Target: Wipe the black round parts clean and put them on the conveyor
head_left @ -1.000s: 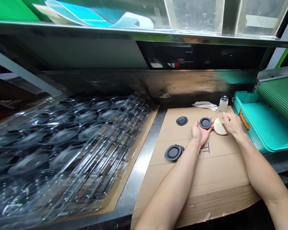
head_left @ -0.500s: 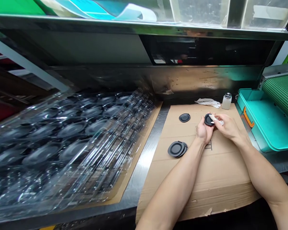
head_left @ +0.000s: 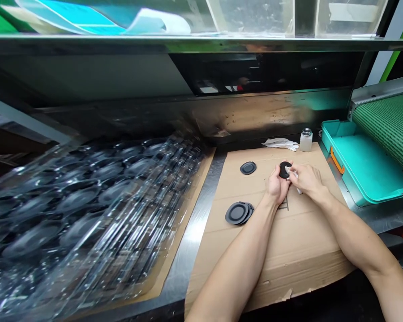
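My left hand [head_left: 277, 187] holds a round black plastic disc [head_left: 284, 170] above the cardboard sheet [head_left: 248, 250]. Pinched in my right hand [head_left: 305, 180] is a white cloth [head_left: 288, 171], pressed against the face of that disc. To the left of my hands a single black disc [head_left: 248, 168] lies flat on the cardboard. Nearer to me, beside my left forearm, a few similar discs [head_left: 237, 213] overlap in a small pile.
Clear plastic trays [head_left: 144, 214] holding black parts are stacked on the left. Behind my hands lie a white glove [head_left: 280, 143] and a bottle with a metal cap [head_left: 306, 140]. A teal bin [head_left: 372, 179] and a green conveyor belt [head_left: 389, 120] stand right.
The view has swung slightly right. My left hand keeps its disc, whose face now looks plain and dark, while my right hand has shifted the cloth over it.
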Demonstrator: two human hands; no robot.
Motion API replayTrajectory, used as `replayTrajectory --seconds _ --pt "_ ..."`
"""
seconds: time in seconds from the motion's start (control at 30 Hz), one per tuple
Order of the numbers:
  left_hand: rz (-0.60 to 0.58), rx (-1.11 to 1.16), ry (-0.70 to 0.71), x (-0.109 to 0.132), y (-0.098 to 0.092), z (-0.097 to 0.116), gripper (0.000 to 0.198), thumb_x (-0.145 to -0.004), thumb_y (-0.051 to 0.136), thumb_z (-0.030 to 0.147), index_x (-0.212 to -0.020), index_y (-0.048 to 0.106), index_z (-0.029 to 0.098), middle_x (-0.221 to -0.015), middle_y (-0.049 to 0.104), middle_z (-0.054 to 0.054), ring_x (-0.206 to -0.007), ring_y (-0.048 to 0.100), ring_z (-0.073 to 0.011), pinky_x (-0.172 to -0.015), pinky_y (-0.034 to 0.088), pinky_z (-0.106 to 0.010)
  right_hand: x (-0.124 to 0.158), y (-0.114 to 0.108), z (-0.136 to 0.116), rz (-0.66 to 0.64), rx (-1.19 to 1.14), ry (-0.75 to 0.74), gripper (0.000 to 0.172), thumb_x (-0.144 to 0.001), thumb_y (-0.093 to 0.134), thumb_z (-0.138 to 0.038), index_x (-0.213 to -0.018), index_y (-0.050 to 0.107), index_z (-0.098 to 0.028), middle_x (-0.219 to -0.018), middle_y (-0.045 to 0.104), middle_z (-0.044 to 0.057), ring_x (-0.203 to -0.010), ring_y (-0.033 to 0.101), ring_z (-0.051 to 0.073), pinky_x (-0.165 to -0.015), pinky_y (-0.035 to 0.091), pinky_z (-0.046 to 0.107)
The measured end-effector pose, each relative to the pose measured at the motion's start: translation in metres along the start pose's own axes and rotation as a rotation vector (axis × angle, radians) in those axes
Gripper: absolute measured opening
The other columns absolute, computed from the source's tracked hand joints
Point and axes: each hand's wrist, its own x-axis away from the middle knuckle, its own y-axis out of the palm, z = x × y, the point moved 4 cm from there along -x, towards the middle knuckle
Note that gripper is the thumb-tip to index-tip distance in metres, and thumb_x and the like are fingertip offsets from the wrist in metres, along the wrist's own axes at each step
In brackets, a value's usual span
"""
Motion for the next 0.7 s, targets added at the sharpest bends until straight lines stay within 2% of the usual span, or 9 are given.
replayTrajectory --seconds 0.17,0.3,0.37,0.43,0.53,0.6,0.7 --pt "0.065 0.036 -0.054 0.001 -0.010 0.011 0.042 -0.108 0.034 0.043 -0.114 0.065 0.016 -0.134 0.069 -0.015 -0.123 0.068 -0.0287 -0.098 0.057 -0.040 -0.007 -0.022 0.039 0.189 0.036 0.163 0.030 -0.099 0.050 -0.033 -0.115 0.073 -0.024 -0.113 0.074 0.010 -0.102 0.066 0.026 -0.080 0.043 0.033" --pt "0.065 0.092 -0.065 0.000 -0.013 0.017 0.047 -0.107 0.030 0.047 -0.119 0.064 0.016 -0.138 0.066 -0.018 -0.123 0.067 -0.0303 -0.092 0.058 -0.040 -0.011 -0.026 0.055 0.169 0.094 0.202 0.030 -0.100 0.048 -0.031 -0.111 0.074 -0.021 -0.110 0.072 0.014 -0.107 0.062 0.030 -0.087 0.043 0.038" --pt "0.072 0.114 -0.070 -0.001 -0.014 0.018 0.045 -0.107 0.030 0.044 -0.119 0.064 0.017 -0.136 0.067 -0.018 -0.121 0.068 -0.0303 -0.090 0.058 -0.040 -0.010 -0.026 0.053 0.179 0.140 0.192 0.030 -0.100 0.049 -0.033 -0.110 0.074 -0.019 -0.116 0.068 0.017 -0.113 0.057 0.033 -0.091 0.042 0.041" --pt "0.086 0.131 -0.075 -0.003 -0.015 0.019 0.043 -0.106 0.030 0.042 -0.117 0.065 0.019 -0.133 0.069 -0.017 -0.120 0.069 -0.0299 -0.090 0.059 -0.041 -0.006 -0.025 0.046 0.190 0.140 0.119 0.032 -0.101 0.050 -0.039 -0.114 0.073 -0.020 -0.120 0.066 0.017 -0.117 0.054 0.034 -0.093 0.042 0.042" --pt "0.104 0.153 -0.087 -0.007 -0.016 0.019 0.038 -0.105 0.033 0.037 -0.112 0.065 0.018 -0.130 0.070 -0.016 -0.120 0.069 -0.0291 -0.090 0.058 -0.040 0.000 -0.017 0.033 0.034 0.113 -0.054 0.031 -0.097 0.058 -0.044 -0.118 0.071 -0.024 -0.122 0.066 0.013 -0.108 0.059 0.030 -0.091 0.043 0.039" --pt "0.107 0.151 -0.093 -0.010 -0.017 0.019 0.034 -0.104 0.037 0.035 -0.112 0.065 0.018 -0.129 0.070 -0.015 -0.118 0.069 -0.0285 -0.091 0.058 -0.040 0.002 -0.010 0.029 -0.075 0.122 -0.114 0.029 -0.095 0.062 -0.041 -0.117 0.070 -0.024 -0.125 0.065 0.013 -0.103 0.062 0.028 -0.088 0.044 0.038" --pt "0.093 0.121 -0.085 -0.012 -0.016 0.017 0.032 -0.103 0.040 0.033 -0.118 0.065 0.020 -0.130 0.070 -0.014 -0.116 0.070 -0.0274 -0.093 0.057 -0.042 -0.001 -0.007 0.028 -0.045 0.028 -0.109 0.026 -0.098 0.055 -0.033 -0.116 0.070 -0.023 -0.117 0.066 0.011 -0.102 0.064 0.026 -0.087 0.045 0.036"
